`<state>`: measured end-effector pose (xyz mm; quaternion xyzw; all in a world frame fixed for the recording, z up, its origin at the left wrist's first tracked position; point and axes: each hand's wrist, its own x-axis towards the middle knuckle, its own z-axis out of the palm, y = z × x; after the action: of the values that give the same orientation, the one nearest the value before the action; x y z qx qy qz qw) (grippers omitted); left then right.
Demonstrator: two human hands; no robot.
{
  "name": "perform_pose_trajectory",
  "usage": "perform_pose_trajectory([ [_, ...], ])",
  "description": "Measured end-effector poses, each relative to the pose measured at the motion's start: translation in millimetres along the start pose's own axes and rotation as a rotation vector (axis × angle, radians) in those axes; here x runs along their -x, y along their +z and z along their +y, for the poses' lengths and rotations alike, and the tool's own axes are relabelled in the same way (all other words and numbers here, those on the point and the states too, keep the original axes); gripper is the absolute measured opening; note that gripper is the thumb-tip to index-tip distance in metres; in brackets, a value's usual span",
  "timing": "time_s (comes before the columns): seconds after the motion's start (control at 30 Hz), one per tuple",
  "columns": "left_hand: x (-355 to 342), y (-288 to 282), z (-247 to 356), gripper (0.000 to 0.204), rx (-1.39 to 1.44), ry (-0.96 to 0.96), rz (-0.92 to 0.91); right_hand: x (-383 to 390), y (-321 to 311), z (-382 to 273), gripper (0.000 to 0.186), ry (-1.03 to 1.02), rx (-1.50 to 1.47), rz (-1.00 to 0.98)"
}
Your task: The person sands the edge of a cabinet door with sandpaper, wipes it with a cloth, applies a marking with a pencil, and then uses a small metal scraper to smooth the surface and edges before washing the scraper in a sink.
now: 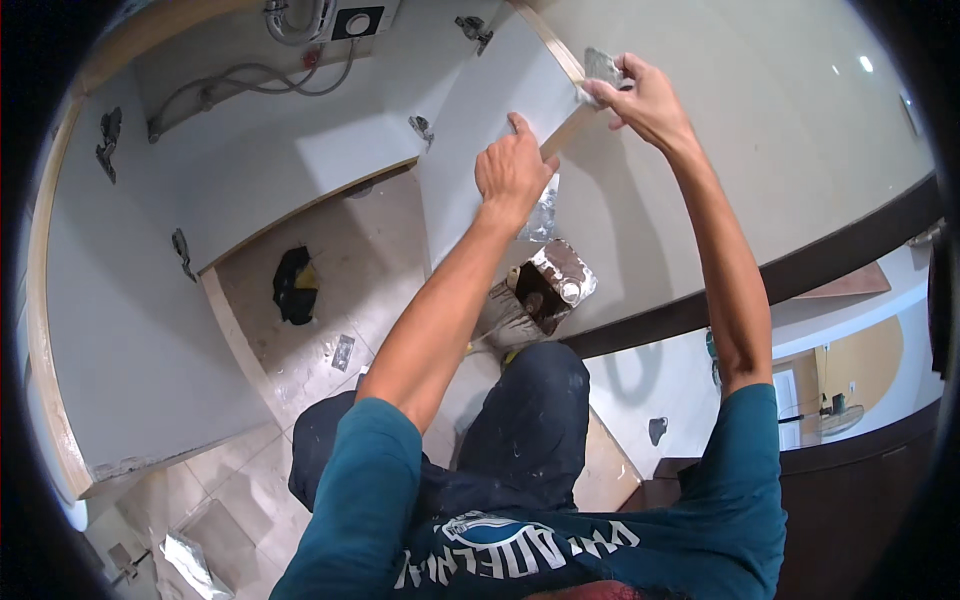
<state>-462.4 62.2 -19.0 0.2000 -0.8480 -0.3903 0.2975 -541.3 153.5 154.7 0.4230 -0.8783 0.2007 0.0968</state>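
My right hand (645,103) pinches a small flat grey scraper (602,68), its edge smeared with white paste, at the top end of the cabinet's side panel (490,110). The scraper is against or very close to the panel's wooden edge; I cannot tell which. Lower and to the left, my left hand (515,170) rests on the white face of that panel, index finger stretched out, thumb apart, nothing held. Below my left hand a shiny metallic sheet (540,210) lies behind a square container (550,285) splashed with white and brown.
Dark metal hinges (110,145) stick out from the panels. A grey hose (270,88) and curved pipe (300,20) run along the cabinet's back. On the tiled floor lie a black crumpled thing (295,285) and a small metal plate (343,352). A dark ledge (820,240) crosses at right.
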Motion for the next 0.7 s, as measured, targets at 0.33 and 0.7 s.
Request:
perform_pose_trajectory([
  [0.33,-6,1,-4,0.088,0.039,0.016,-0.011,-11,9,12,0.04,0.066,-0.305,-0.127],
  [0.7,-3,5,-1,0.087,0.055,0.037,0.002,8,27,19,0.03,0.073,-0.501,0.037],
])
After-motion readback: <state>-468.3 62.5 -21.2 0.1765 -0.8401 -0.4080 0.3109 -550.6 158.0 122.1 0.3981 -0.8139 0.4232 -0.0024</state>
